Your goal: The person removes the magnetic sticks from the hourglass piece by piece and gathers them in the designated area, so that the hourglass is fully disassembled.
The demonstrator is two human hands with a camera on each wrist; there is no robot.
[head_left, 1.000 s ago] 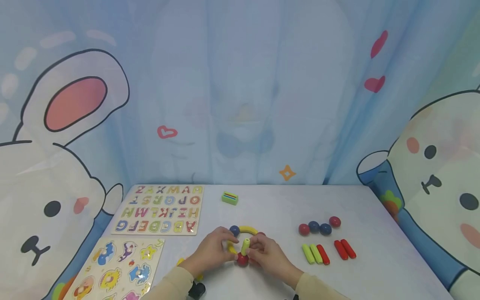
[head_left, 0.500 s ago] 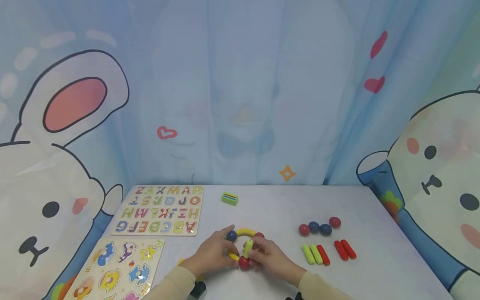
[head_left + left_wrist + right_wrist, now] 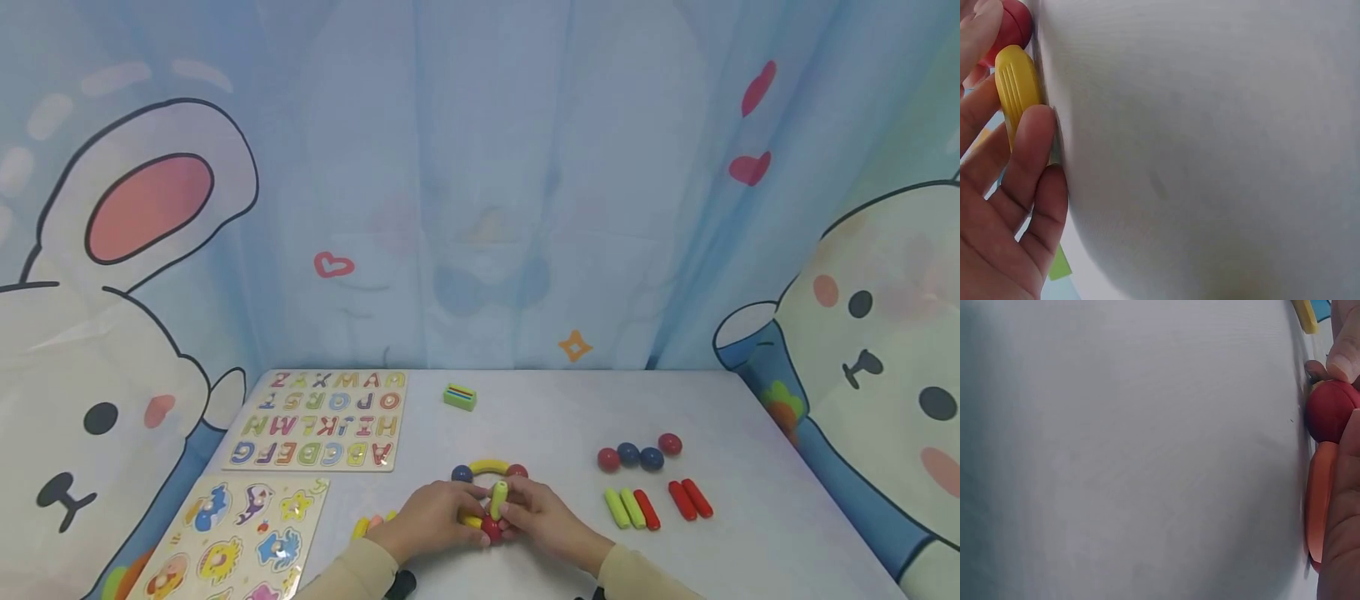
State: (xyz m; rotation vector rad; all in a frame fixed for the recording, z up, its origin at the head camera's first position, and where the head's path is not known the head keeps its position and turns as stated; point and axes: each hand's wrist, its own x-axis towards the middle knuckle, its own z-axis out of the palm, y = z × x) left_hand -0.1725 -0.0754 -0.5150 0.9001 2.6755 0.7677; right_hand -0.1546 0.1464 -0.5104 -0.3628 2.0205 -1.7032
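Note:
A ring of toy balls and curved pieces lies at the table's front middle. My left hand [image 3: 438,518] pinches a yellow curved piece [image 3: 1016,81] that meets a red ball [image 3: 491,529]. My right hand [image 3: 551,525] grips this red ball [image 3: 1330,412] from the other side, its thumb along an orange curved piece [image 3: 1320,500]. A lime-green rod [image 3: 498,500] stands upright on the ball, beside the right fingertips. Farther back, another yellow curved piece [image 3: 489,467] runs between a blue ball [image 3: 462,473] and a second red ball [image 3: 517,472]. My fingers hide part of the ring.
At right lie several balls [image 3: 628,454], lime-green rods [image 3: 617,508] and red rods [image 3: 682,500]. Letter board [image 3: 315,421] and animal puzzle board [image 3: 232,533] occupy the left. A green striped block [image 3: 460,397] stands behind; yellow pieces [image 3: 362,527] lie beside my left wrist.
My left hand has moved from beside the blue ball down towards the near red ball. The ring has shifted slightly, its blue ball drifting left. The right hand stays nearly in place.

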